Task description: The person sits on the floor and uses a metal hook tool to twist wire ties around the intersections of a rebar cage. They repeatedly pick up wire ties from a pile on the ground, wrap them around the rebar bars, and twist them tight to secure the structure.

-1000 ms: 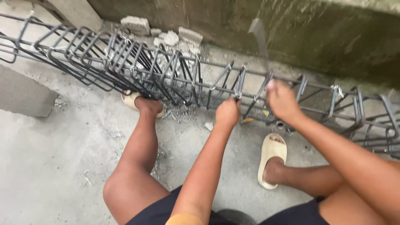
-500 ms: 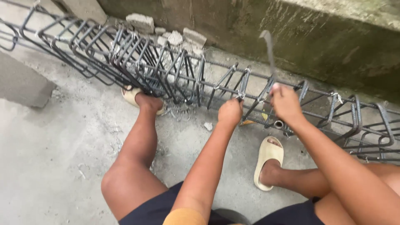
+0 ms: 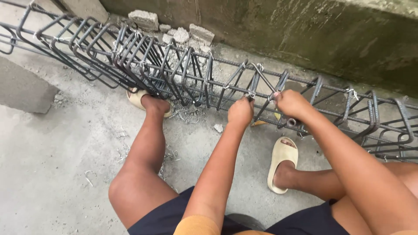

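A long rebar cage of dark steel bars and bent stirrups lies on the concrete floor in front of me. My left hand is closed around the near top bar of the cage, beside a thin wire tie. My right hand grips a thin hooked metal tool, whose shaft now slants up and left across the stirrups toward the tie. Both hands are close together, about a hand's width apart.
My bare legs straddle the spot, with beige slippers on my feet; the left foot sits under the cage. Broken concrete chunks lie behind it by a mossy wall. A grey block sits at left. Wire scraps litter the floor.
The hooked tool stood upright above my right hand; it has swung down and left to lie against the stirrups near the tie. My left hand has stayed on the bar.
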